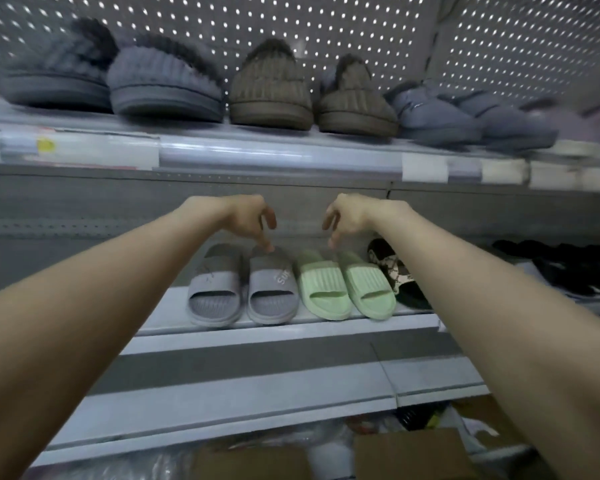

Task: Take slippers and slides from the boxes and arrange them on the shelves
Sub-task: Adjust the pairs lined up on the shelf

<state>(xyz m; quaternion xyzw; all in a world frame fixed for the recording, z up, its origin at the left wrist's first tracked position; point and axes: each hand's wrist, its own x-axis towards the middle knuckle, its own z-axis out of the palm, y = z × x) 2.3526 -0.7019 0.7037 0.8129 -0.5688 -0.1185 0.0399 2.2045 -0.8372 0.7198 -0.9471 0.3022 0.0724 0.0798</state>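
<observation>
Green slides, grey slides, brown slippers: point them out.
green slides (326, 282), head view, strap of the left one
grey slides (271, 279), head view, strap of the right one
brown slippers (270, 95), head view, knit upper

Site: retail shop, footwear aisle | Backing: grey perforated metal panel (361, 26) | Fixtures: tiered grey metal shelves (160, 313), clear plastic label strip (274, 157) on the front edge, white paper price tags (425, 169) | Stock: paired fuzzy grey knitted slippers (167, 84), brown knitted slippers (271, 95), grey rubber slides (243, 285), pale green rubber slides (347, 285), side by side | Below: brown cardboard boxes (406, 455)
</observation>
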